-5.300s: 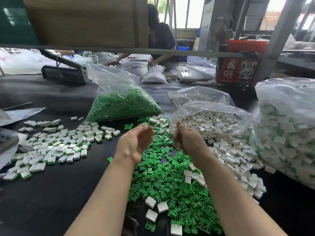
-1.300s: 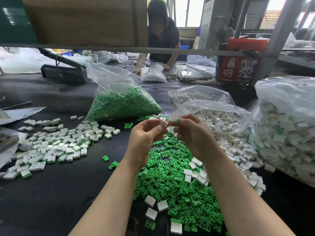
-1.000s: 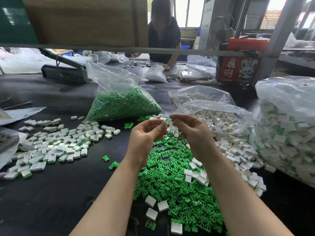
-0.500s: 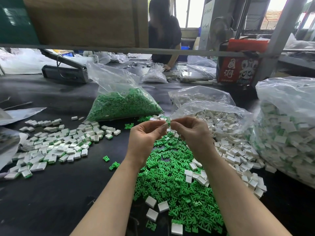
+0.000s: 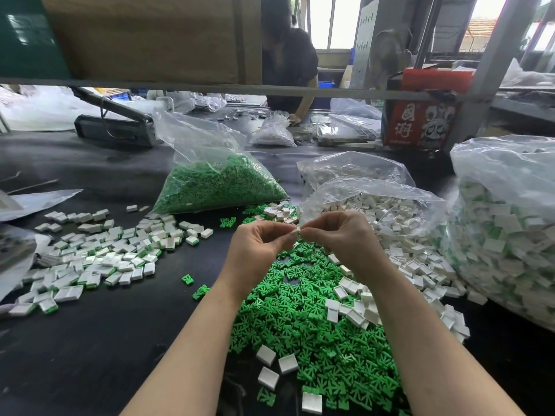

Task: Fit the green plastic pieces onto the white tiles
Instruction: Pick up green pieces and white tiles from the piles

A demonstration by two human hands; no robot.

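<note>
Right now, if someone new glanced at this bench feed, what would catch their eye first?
Probably the loose heap of bright green plastic pieces on the black table, directly beneath both hands. The left hand and right hand meet above it, pinching a small white tile. A clear bag of green pieces lies behind.

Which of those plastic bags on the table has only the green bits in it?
The bag of green pieces, lying behind the left hand. The bags to its right hold white tiles, or white and green mixed.
</note>
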